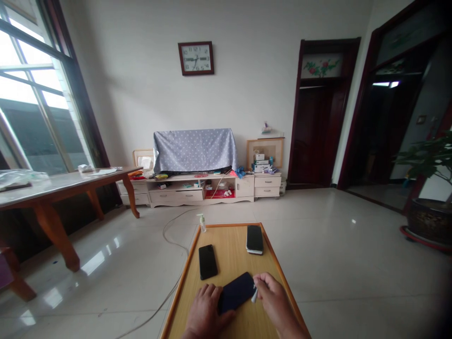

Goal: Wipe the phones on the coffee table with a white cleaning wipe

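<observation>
A dark phone [236, 292] lies face up at the near end of a small wooden table [229, 256]. My left hand [205, 313] rests flat on the table, fingers apart, pressing the phone's near left end. My right hand [273, 299] is pinched on a small white object [254, 295] and holds it against the phone's right edge. Further along the table lie a second black phone [207, 262] on the left and a third dark phone [254, 239] on the right. A small clear pump bottle [202, 223] stands at the table's far left corner.
A long wooden table [60, 186] stands by the window at left. A low white cabinet [201, 188] with a cloth-covered screen lines the far wall. A cable [169, 240] trails across the tiled floor. A potted plant [429, 212] sits at right near dark doorways.
</observation>
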`<state>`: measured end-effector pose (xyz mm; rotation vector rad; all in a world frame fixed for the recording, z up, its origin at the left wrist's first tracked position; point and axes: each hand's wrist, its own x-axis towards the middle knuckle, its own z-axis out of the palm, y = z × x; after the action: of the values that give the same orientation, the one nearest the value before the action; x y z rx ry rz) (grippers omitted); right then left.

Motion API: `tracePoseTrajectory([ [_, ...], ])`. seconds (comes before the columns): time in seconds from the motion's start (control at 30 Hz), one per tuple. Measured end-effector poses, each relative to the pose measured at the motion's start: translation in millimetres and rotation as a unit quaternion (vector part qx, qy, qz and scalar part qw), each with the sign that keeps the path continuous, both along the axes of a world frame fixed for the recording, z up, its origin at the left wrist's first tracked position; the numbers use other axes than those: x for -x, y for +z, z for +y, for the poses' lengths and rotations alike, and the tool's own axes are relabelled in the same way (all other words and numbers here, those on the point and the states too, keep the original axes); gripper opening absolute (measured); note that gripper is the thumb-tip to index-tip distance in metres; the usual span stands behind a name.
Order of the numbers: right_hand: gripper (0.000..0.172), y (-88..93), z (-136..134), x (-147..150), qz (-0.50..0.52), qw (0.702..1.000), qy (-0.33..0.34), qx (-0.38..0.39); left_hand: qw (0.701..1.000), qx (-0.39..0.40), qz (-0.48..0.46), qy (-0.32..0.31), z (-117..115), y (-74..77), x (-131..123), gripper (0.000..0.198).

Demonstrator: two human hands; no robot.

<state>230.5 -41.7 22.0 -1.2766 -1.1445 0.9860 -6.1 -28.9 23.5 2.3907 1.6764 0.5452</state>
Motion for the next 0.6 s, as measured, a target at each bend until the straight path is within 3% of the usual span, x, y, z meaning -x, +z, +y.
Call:
tracePoseTrajectory([
  [0.27,0.046,-11.4,-16.3,0.2,0.106,0.993,0.011,0.05,1.0,-0.018,0.017,-0.016,-5.9,2.3,-1.6,0.059],
  [0.43,0.043,-3.4,-24.6,8.8,0.144,0.988,0.021,0.056,0.999,-0.007,-0.027,-0.026,-0.4,-2.5,1.1,0.047],
  [0.6,0.045,-0.2,-30.4,15.0,0.157,0.986,0.024,0.046,0.997,-0.025,-0.058,-0.047,-0.3,8.6,1.8,0.032],
])
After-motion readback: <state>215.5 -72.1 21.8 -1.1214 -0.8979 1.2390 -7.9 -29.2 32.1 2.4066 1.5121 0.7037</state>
